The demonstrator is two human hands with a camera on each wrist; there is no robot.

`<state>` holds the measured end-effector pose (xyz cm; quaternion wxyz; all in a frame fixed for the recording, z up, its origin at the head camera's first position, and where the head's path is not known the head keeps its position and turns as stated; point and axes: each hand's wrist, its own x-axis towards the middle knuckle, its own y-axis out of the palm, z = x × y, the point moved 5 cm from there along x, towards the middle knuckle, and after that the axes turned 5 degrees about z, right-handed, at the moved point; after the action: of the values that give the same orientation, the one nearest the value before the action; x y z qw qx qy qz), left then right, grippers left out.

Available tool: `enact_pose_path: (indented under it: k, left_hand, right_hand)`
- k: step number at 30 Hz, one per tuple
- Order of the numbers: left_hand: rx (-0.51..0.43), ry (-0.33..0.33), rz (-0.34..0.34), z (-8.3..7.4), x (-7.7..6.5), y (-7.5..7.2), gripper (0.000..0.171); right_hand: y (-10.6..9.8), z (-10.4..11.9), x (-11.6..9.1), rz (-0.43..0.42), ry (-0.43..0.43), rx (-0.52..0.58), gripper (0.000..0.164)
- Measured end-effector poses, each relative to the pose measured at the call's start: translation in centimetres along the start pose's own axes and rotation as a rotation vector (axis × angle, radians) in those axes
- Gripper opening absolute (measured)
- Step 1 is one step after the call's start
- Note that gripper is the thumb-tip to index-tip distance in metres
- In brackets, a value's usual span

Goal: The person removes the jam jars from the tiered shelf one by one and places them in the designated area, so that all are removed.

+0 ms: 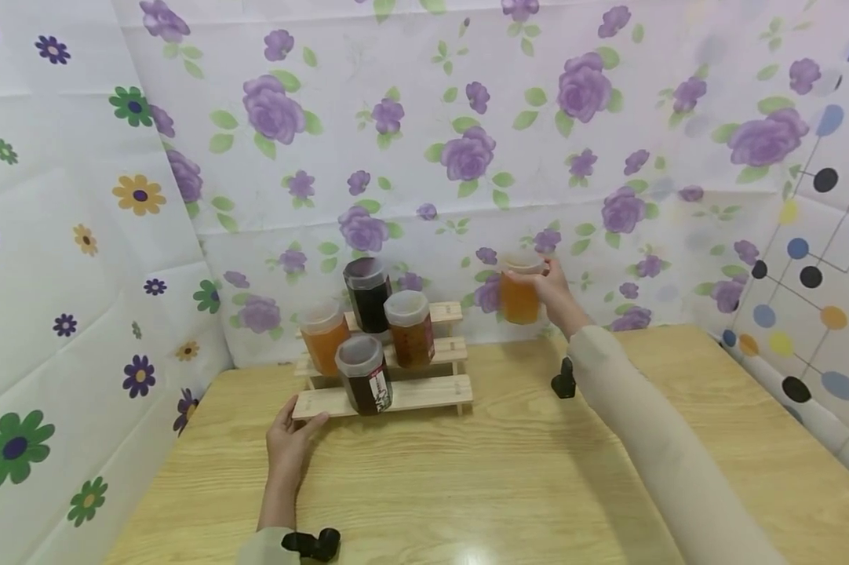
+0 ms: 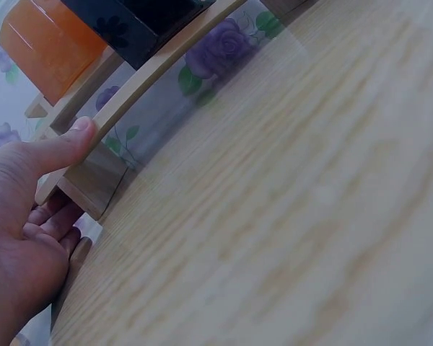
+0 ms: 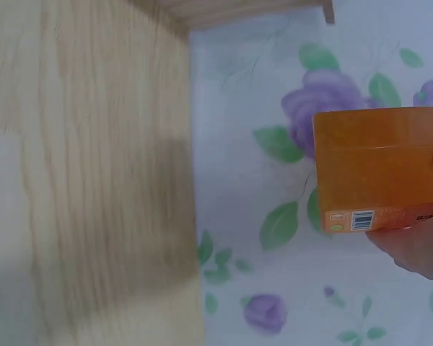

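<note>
At the lower left of the head view, the left hand (image 1: 290, 443) grips the rack (image 1: 431, 393), thumb on top and fingers beneath its lowest step. Left of centre, four jars (image 1: 410, 333) stand on the steps. Right of centre, the right hand's (image 1: 557, 292) fingers grasp an orange jar (image 1: 520, 303) above the table (image 1: 509, 471), before the flowered cloth (image 1: 410, 71).

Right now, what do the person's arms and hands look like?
A plain, pale-beige cloth left sleeve and matching long right sleeve; a small, blocky black left wrist device and similar right wrist device. The left hand and right hand are gloveless; no cables show.
</note>
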<state>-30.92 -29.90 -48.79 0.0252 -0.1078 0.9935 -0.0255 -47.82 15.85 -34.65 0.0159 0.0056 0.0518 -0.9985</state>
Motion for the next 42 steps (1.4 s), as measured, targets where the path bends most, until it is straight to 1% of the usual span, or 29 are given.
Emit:
enact_pose_path:
  k: [4, 9, 13, 18, 20, 21, 24, 30, 35, 42]
  left_hand:
    - [0.009, -0.002, -0.004, 0.1, 0.2, -0.2, 0.091]
    - [0.019, 0.002, -0.001, 0.3, 0.3, -0.3, 0.092]
    - [0.013, -0.005, 0.000, 0.4, 0.1, -0.2, 0.092]
    - [0.033, -0.021, -0.010, 0.9, 0.0, -0.1, 0.091]
    - [0.050, -0.029, -0.006, 0.9, 0.1, -0.1, 0.092]
    - [0.055, -0.029, -0.005, 0.9, 0.1, -0.1, 0.092]
    - [0.063, -0.028, 0.000, 0.6, 0.2, -0.1, 0.094]
    - [0.046, -0.036, -0.005, 0.3, 0.2, -0.1, 0.091]
    - [0.036, -0.029, -0.003, 0.1, 0.2, 0.0, 0.090]
    - [0.040, -0.024, -0.005, 0.1, 0.2, -0.1, 0.090]
  right_hand:
    - [-1.8, -1.1, -0.1, -0.037, 0.009, 0.006, 0.098]
    - [-3.6, -2.8, -0.6, -0.048, 0.037, -0.005, 0.099]
    - [-4.7, -4.6, -1.2, -0.031, 0.071, -0.035, 0.104]
    - [-5.5, -6.5, -3.0, 0.040, 0.088, -0.015, 0.103]
    - [-5.6, -7.1, -3.8, 0.058, 0.074, 0.001, 0.100]
    - [-5.7, -7.6, -3.8, 0.063, 0.065, -0.001, 0.099]
    - [-5.5, -8.2, -4.1, 0.055, 0.048, 0.032, 0.095]
    - [-5.2, -8.9, -3.7, 0.027, 0.045, 0.092, 0.096]
    - [-5.5, -9.5, -3.4, 0.011, 0.039, 0.106, 0.097]
    - [-5.3, -10.1, -2.7, 0.009, 0.019, 0.123, 0.094]
